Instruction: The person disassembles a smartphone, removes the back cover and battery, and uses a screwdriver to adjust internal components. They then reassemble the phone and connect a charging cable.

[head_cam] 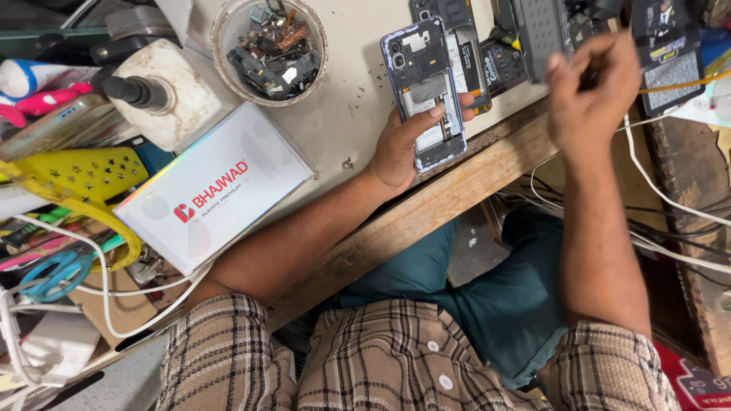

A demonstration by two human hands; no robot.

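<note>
The left hand (pixel 400 148) grips 1 opened phone (pixel 425 93), back cover off, thumb across its exposed interior, just above the bench's front edge. The right hand (pixel 590 95) is raised over the far right part of the bench, fingers curled; whether it holds anything cannot be told, being blurred. Counted on the bench: 1 round tub of scrap parts (pixel 269 47) near the far edge, 1 white box (pixel 213 186) at the left, 1 pair of blue-handled scissors (pixel 53 274), 1 yellow perforated tray (pixel 80 175). The workbench (pixel 457 186) is a scuffed pale top with a wooden front edge; white cables hang at the right.
</note>
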